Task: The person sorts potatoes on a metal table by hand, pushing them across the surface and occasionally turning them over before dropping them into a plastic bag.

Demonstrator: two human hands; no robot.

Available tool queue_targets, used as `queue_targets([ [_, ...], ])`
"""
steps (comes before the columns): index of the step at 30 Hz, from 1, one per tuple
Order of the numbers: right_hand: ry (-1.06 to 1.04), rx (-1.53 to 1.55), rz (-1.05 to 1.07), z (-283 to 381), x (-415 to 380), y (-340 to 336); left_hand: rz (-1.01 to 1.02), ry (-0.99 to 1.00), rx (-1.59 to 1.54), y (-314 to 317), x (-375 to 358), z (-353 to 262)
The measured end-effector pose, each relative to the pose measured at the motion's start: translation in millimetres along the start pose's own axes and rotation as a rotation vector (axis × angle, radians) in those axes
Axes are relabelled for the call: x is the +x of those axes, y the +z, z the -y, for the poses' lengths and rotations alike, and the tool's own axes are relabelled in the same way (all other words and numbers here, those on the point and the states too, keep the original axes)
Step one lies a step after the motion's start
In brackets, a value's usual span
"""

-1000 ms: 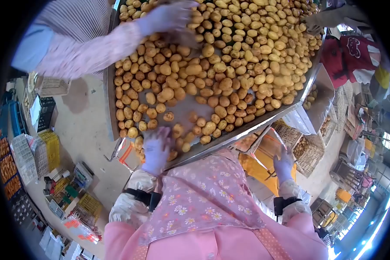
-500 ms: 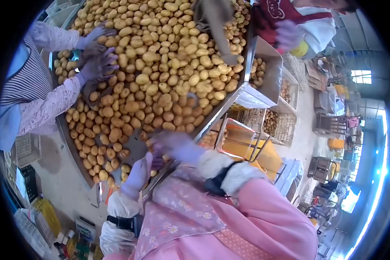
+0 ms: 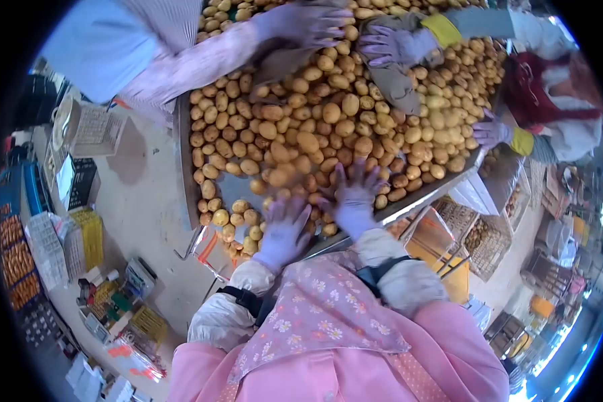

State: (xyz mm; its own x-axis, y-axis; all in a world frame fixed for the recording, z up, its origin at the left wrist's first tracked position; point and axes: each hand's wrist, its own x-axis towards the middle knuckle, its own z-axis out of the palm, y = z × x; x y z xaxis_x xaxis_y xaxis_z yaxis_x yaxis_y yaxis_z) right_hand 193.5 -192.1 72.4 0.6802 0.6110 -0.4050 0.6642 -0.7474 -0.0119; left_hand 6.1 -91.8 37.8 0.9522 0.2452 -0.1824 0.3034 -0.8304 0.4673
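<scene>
Loose potatoes (image 3: pixel 342 127) cover a metal sorting table (image 3: pixel 231 187), part of whose bare surface shows near its left corner. My left hand (image 3: pixel 285 231), in a lavender glove, lies with fingers spread against potatoes at the near edge. To its right, my right hand (image 3: pixel 355 201), gloved alike, reaches a little farther in with its fingers fanned over the potatoes. Neither hand has closed around a potato. A few potatoes near my fingers are blurred.
A co-worker's gloved hand (image 3: pixel 305 25) presses a dark cloth at the upper left. On the right, another person's hand (image 3: pixel 392 47) rests on a grey cloth (image 3: pixel 392 87), the other hand (image 3: pixel 492 130) at the table's edge. Crates (image 3: pixel 486 244) stand below right.
My hands have come apart from near each other and now lie spread on the potatoes. The view has turned. The right co-worker's hand now rests on the grey cloth.
</scene>
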Motion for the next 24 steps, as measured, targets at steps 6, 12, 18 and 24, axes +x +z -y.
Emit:
queue_targets([
  [6, -0.862, -0.093, 0.168, -58.2, 53.8, 17.7, 0.0, -0.035, -0.012, -16.2, -83.6, 70.2],
  [12, -0.346, 0.411, 0.021, 37.6, 138.0, -38.4, -0.563, -0.361, -0.185, -45.2, -39.9, 122.8],
  [18, -0.817, 0.137, -0.125, 48.0, 64.8, 23.0, -0.682, -0.427, -0.337, -44.6, 54.1, 138.1],
  [24, -0.424, 0.166, -0.217, -111.9, 52.8, 5.4, -0.138, -0.221, -0.003, -32.3, -4.2, 28.1],
])
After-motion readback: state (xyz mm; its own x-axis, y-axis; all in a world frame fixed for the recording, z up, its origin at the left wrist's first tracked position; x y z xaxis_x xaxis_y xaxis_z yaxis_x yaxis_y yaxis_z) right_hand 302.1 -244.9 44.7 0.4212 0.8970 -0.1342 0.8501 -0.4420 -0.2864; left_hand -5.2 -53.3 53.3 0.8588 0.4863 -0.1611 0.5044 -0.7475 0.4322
